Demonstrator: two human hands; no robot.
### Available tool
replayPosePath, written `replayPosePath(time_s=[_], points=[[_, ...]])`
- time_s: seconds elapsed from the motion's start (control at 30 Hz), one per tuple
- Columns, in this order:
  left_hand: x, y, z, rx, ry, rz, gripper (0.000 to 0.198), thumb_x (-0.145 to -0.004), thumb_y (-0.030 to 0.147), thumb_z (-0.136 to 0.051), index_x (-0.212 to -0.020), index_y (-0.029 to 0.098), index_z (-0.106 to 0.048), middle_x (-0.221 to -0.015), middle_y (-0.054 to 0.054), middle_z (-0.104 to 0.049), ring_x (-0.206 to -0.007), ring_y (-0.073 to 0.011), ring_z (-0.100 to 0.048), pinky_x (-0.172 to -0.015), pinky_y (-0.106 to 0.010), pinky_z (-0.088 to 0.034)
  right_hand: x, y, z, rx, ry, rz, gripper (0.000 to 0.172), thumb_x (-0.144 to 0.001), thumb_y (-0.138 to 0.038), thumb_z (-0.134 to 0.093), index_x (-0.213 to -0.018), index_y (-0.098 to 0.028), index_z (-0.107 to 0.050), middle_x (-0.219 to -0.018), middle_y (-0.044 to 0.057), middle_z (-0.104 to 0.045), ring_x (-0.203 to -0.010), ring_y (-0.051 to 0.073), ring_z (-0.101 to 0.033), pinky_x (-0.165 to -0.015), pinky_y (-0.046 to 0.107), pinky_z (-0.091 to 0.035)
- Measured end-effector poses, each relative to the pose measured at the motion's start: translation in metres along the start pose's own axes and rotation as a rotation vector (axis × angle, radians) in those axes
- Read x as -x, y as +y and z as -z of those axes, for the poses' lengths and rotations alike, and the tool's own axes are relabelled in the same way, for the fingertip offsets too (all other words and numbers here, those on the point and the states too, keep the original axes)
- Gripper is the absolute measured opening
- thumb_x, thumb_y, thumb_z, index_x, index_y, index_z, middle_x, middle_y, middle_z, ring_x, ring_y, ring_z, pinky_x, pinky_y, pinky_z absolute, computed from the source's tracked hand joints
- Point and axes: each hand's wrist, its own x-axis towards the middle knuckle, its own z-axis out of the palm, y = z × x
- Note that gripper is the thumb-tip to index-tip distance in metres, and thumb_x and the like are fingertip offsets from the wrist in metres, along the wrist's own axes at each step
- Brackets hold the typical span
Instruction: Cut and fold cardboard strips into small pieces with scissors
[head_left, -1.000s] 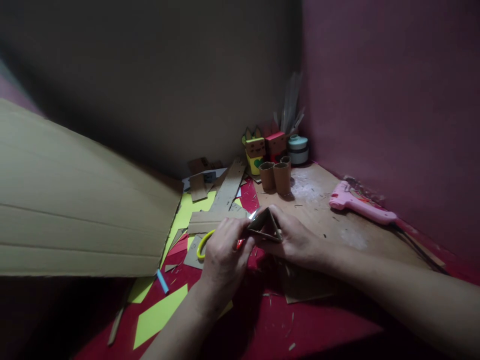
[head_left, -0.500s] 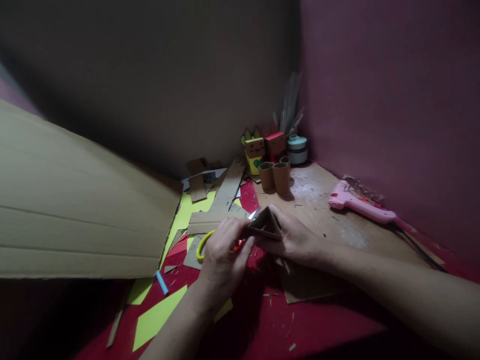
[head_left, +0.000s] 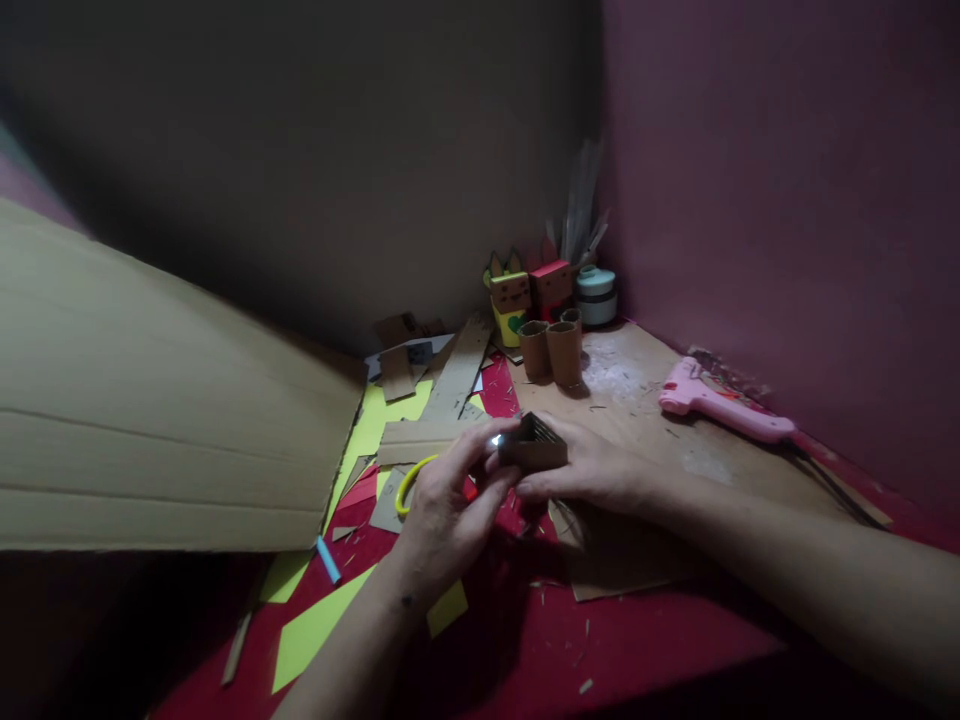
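Note:
My left hand is closed around scissors with a yellow handle loop and a red part near the fingers; a shiny blade tip glints at the cardboard. My right hand grips a small folded cardboard piece, brown with a corrugated edge showing on top. Both hands meet over the red table surface, with the scissors touching the left end of the cardboard piece.
A big cardboard sheet leans at the left. Yellow paper and cardboard strips litter the surface. Two cardboard tubes, small decorated boxes and a round tin stand in the corner. A pink glue gun lies at the right.
The cardboard piece has turned in my right hand: its triangular face tipped away, and its corrugated edge now faces up. My left hand's fingers have shifted on the scissors.

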Motion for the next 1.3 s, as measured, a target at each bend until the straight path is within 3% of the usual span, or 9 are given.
replayPosePath(time_s=[0.17,0.33,0.47,0.57,0.73,0.9,1.03,1.17,1.3], points=[[-0.005,0.006,0.007,0.305,-0.137,0.230,0.018,-0.082,0.023,-0.058,-0.100,0.020,-0.061,-0.088,-0.005,-0.067,-0.077,-0.0179,-0.064,-0.070,-0.031,-0.053,0.001,-0.001,0.001,-0.141,-0.210,-0.174,0.021,-0.074,-0.034,-0.068,-0.083,-0.015,-0.063,-0.066,0.002,-0.062,-0.060,0.014,-0.059,-0.058,0.028,-0.049],[-0.007,0.007,0.009,0.552,-0.175,0.362,0.017,-0.081,0.028,-0.060,-0.094,0.017,-0.061,-0.074,-0.004,-0.064,-0.063,-0.0144,-0.060,-0.059,-0.028,-0.050,0.002,0.006,0.002,-0.293,-0.225,-0.191,0.044,-0.077,-0.058,-0.059,-0.086,-0.015,-0.062,-0.065,0.005,-0.064,-0.052,0.013,-0.059,-0.047,0.024,-0.046],[-0.007,0.007,0.008,0.571,-0.172,0.392,0.017,-0.080,0.029,-0.062,-0.091,0.016,-0.060,-0.071,-0.003,-0.063,-0.061,-0.0150,-0.061,-0.058,-0.029,-0.050,0.003,0.008,0.004,-0.317,-0.221,-0.257,0.062,-0.077,-0.072,-0.046,-0.087,-0.014,-0.063,-0.059,0.006,-0.063,-0.048,0.015,-0.058,-0.053,0.030,-0.050],[-0.008,0.009,0.007,0.549,-0.177,0.394,0.015,-0.079,0.028,-0.062,-0.087,0.017,-0.060,-0.068,-0.003,-0.063,-0.060,-0.0151,-0.060,-0.057,-0.029,-0.048,0.003,0.009,0.004,-0.364,-0.236,-0.312,0.075,-0.077,-0.078,-0.037,-0.099,-0.011,-0.062,-0.057,0.007,-0.062,-0.051,0.018,-0.060,-0.057,0.035,-0.052],[-0.009,0.013,0.007,0.466,-0.146,0.375,0.012,-0.078,0.026,-0.062,-0.086,0.017,-0.062,-0.065,0.000,-0.061,-0.056,-0.0106,-0.054,-0.052,-0.023,-0.044,0.001,0.012,0.002,-0.435,-0.176,-0.299,0.074,-0.082,-0.074,-0.031,-0.118,-0.013,-0.053,-0.066,0.008,-0.064,-0.048,0.016,-0.059,-0.050,0.032,-0.051],[-0.007,0.012,0.002,0.294,-0.105,0.303,0.009,-0.080,0.025,-0.061,-0.086,0.018,-0.061,-0.111,-0.006,-0.064,-0.073,-0.0123,-0.059,-0.063,-0.024,-0.047,-0.001,0.012,-0.004,-0.532,0.041,-0.211,0.053,-0.088,-0.059,-0.043,-0.125,-0.022,-0.047,-0.088,0.007,-0.067,-0.060,0.016,-0.062,-0.053,0.029,-0.051],[-0.005,0.009,-0.003,0.105,-0.090,0.266,0.012,-0.080,0.026,-0.062,-0.090,0.018,-0.061,-0.089,-0.003,-0.067,-0.066,-0.0123,-0.057,-0.062,-0.025,-0.046,-0.001,0.008,-0.007,-0.532,0.083,-0.185,0.047,-0.088,-0.055,-0.048,-0.120,-0.021,-0.053,-0.089,0.006,-0.066,-0.064,0.016,-0.062,-0.061,0.030,-0.052],[-0.006,0.011,-0.002,0.352,-0.091,0.329,0.017,-0.086,0.032,-0.055,-0.092,0.017,-0.060,-0.087,-0.003,-0.063,-0.062,-0.0103,-0.054,-0.059,-0.024,-0.047,-0.002,0.011,-0.007,-0.601,0.070,-0.174,0.041,-0.090,-0.051,-0.046,-0.114,-0.020,-0.057,-0.084,0.005,-0.067,-0.067,0.016,-0.062,-0.060,0.028,-0.050],[-0.006,0.010,0.000,0.578,-0.114,0.429,0.023,-0.089,0.033,-0.049,-0.101,0.015,-0.057,-0.068,0.000,-0.058,-0.061,-0.0124,-0.057,-0.060,-0.026,-0.049,-0.003,0.015,-0.005,-0.643,0.021,-0.165,0.040,-0.091,-0.050,-0.042,-0.113,-0.019,-0.057,-0.079,0.006,-0.067,-0.067,0.018,-0.064,-0.062,0.033,-0.051]])
